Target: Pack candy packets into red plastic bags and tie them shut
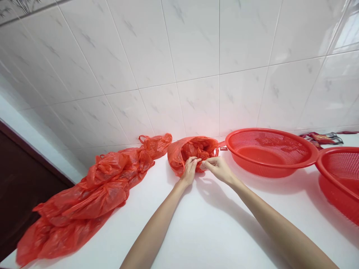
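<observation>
A red plastic bag (175, 155) stands at the wall with its mouth turned towards me, and more crumpled red plastic (196, 147) shows inside. My left hand (190, 170) holds the near rim of the bag, fingers over the edge. Close beside it, my right hand (218, 169) has thumb and fingers pinched together at the front right of the mouth, on the bag's thin plastic. The exact bit between the right fingertips is too small to make out clearly.
Several crumpled red plastic bags (92, 198) lie in a long heap to the left. On the right stand a red perforated basket (272, 166) and a second red basket (339, 190). Small packets (322, 138) lie behind them on the white table (202, 239), against the tiled wall (196, 101).
</observation>
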Motion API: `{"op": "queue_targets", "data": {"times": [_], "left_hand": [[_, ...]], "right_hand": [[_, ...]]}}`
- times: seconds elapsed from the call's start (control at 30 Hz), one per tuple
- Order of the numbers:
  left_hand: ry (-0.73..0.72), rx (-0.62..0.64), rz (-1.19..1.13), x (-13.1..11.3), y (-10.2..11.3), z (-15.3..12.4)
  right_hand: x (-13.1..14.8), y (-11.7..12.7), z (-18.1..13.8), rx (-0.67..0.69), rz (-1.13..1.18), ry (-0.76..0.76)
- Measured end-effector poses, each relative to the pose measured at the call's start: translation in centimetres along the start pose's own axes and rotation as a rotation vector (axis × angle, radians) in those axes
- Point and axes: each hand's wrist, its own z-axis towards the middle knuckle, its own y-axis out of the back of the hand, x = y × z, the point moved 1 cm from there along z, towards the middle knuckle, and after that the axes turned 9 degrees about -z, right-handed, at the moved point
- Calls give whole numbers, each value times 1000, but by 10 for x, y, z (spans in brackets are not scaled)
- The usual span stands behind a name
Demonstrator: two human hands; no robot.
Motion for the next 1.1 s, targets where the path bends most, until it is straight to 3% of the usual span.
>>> {"op": "queue_targets", "data": {"times": [0.5, 0.67, 0.83, 1.1], "left_hand": [[-138, -140, 22, 11, 9, 8], [-151, -127, 20, 15, 9, 11], [-152, -137, 21, 13, 11, 12], [-141, -149, 26, 11, 14, 12]], "right_hand": [[50, 34, -12, -60, 10, 129], [64, 44, -16, -52, 71, 156], [68, 50, -18, -23, 190, 181], [76, 65, -21, -127, 322, 217]]}}
